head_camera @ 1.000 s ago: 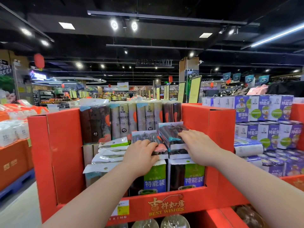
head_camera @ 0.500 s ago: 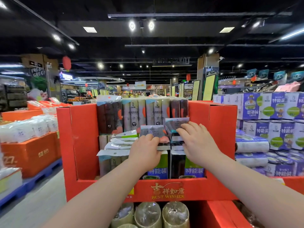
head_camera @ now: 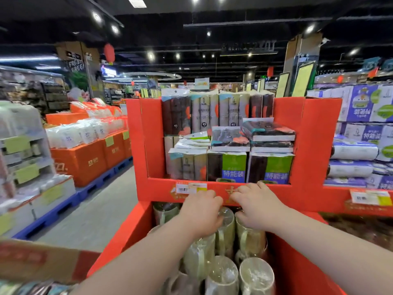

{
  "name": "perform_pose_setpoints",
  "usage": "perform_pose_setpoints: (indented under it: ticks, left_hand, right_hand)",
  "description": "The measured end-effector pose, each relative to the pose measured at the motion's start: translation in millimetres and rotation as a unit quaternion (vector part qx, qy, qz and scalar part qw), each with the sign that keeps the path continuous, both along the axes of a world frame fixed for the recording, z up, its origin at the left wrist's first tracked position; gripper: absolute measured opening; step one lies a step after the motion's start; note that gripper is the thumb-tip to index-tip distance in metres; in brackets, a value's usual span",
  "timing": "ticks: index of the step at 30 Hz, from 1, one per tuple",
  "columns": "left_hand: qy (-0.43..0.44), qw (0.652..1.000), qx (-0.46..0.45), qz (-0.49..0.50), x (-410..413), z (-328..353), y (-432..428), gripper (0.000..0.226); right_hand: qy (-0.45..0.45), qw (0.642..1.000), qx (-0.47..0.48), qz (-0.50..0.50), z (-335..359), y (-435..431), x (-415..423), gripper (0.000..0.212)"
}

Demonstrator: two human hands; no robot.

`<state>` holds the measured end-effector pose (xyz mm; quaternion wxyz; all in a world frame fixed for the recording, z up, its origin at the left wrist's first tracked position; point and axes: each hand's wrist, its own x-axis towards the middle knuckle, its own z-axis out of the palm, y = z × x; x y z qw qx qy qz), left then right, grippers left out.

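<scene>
Lower red bin (head_camera: 127, 235) holds upright wrapped rolls, front rolls (head_camera: 223, 275) untouched. At the bin's back edge, left hand (head_camera: 202, 211) has its fingers curled over the top of the middle roll (head_camera: 225, 231) — right hand (head_camera: 258, 206) grips the neighbour roll (head_camera: 251, 239) likewise. Beyond, a red tray (head_camera: 308, 188) of bag packs (head_camera: 269, 133).

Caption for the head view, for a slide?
Left hand and right hand grip wrapped rolls in the red display's lower bin.
</scene>
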<state>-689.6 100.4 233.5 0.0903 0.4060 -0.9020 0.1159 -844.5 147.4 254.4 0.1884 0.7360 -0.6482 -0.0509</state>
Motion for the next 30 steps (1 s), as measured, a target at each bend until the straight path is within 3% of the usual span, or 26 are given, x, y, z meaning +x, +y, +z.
perform_pose_setpoints:
  ticks: [11, 18, 30]
  left_hand:
    - [-0.023, 0.995, 0.091, -0.022, 104.0, -58.0, 80.3, 0.035]
    - [-0.053, 0.983, 0.176, 0.021, 176.1, -103.6, 126.1, 0.033]
    - [-0.03, 0.955, 0.252, 0.153, 319.6, -158.5, 176.6, 0.04]
  right_hand:
    - [-0.066, 0.993, 0.095, -0.013, -59.4, 65.4, 98.6, 0.044]
    - [-0.08, 0.986, 0.147, 0.0, -96.1, 110.9, 169.5, 0.042]
    - [-0.071, 0.968, 0.228, 0.082, -149.6, 134.6, 293.5, 0.042]
